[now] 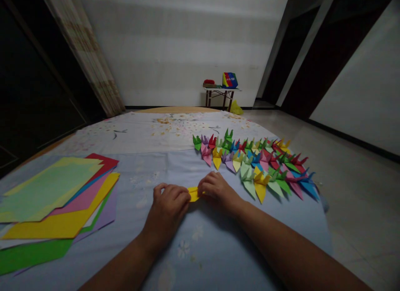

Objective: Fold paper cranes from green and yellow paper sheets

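A small folded piece of yellow paper [194,194] lies on the pale blue sheet [187,241] between my two hands. My left hand [168,207] rests knuckles up with its fingers curled, pressing on the paper's left end. My right hand [215,189] is closed over the paper's right end, fingers bent down onto it. Both forearms reach in from the bottom edge. Just beyond my right hand lie rows of several finished paper cranes [256,161] in many colours.
A fanned stack of coloured paper sheets [56,195] lies at the left. A white patterned cloth [150,132] covers the far part of the surface. A small table [221,95] with coloured items stands by the far wall. Bare floor [350,178] is at the right.
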`<state>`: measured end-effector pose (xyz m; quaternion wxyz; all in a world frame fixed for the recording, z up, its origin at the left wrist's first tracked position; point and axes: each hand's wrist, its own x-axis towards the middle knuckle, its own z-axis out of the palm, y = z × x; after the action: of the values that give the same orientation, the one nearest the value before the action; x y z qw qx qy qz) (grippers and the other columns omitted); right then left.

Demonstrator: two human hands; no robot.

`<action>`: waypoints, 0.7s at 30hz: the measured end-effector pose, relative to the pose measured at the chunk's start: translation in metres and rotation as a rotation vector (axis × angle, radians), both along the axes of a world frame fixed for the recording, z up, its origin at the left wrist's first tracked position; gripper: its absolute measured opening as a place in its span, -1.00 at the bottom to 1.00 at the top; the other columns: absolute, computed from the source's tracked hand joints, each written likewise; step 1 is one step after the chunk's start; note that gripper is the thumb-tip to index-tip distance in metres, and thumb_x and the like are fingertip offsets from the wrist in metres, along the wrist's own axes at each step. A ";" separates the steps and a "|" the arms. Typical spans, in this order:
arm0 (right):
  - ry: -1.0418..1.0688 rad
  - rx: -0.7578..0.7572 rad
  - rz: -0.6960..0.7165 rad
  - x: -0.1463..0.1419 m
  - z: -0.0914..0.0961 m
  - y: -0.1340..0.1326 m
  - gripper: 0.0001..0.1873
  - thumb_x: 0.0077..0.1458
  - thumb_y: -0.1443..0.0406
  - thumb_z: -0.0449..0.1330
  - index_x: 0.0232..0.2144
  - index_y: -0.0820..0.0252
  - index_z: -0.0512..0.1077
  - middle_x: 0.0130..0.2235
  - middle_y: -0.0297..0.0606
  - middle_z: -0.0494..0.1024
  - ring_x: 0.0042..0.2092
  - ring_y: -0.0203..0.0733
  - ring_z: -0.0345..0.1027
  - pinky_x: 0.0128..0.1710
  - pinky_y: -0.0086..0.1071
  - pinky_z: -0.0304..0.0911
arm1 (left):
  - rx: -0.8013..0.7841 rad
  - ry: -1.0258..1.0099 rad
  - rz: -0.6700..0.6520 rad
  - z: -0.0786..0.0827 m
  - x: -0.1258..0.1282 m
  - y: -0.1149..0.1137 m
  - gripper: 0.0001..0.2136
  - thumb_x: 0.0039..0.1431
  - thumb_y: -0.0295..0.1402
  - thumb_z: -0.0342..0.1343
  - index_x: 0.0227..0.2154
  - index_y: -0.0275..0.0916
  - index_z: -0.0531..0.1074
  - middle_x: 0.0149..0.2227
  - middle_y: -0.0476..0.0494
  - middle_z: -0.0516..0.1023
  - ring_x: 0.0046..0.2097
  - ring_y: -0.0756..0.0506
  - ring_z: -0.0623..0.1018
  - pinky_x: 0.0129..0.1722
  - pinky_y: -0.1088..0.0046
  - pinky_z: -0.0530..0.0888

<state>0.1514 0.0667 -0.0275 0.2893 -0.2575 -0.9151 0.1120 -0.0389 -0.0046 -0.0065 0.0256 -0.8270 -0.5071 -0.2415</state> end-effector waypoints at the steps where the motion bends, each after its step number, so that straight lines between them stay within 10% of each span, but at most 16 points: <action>1: -0.034 -0.009 0.015 0.001 0.000 0.000 -0.98 0.06 0.36 0.18 -0.40 0.16 0.42 -0.29 -0.25 0.47 -0.18 -0.18 0.19 -0.18 -0.30 0.03 | -0.027 0.038 -0.008 -0.001 0.001 0.000 -0.92 0.12 -0.46 0.03 -0.39 -0.18 0.39 -0.25 -0.04 0.53 -0.17 -0.13 0.45 -0.05 0.16 0.13; 21: -0.225 -0.044 0.051 0.004 0.005 -0.007 -0.88 0.09 0.34 0.17 -0.31 0.07 0.49 -0.25 -0.28 0.49 -0.15 -0.20 0.22 -0.20 -0.32 0.01 | -0.168 0.176 -0.049 -0.007 0.003 -0.001 -0.88 0.15 -0.48 0.00 -0.34 -0.20 0.43 -0.26 -0.09 0.52 -0.18 -0.12 0.44 -0.10 0.22 0.26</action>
<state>0.1558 0.0600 -0.0227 0.1763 -0.2513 -0.9454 0.1098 -0.0358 -0.0058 -0.0137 -0.0053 -0.8563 -0.5011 -0.1252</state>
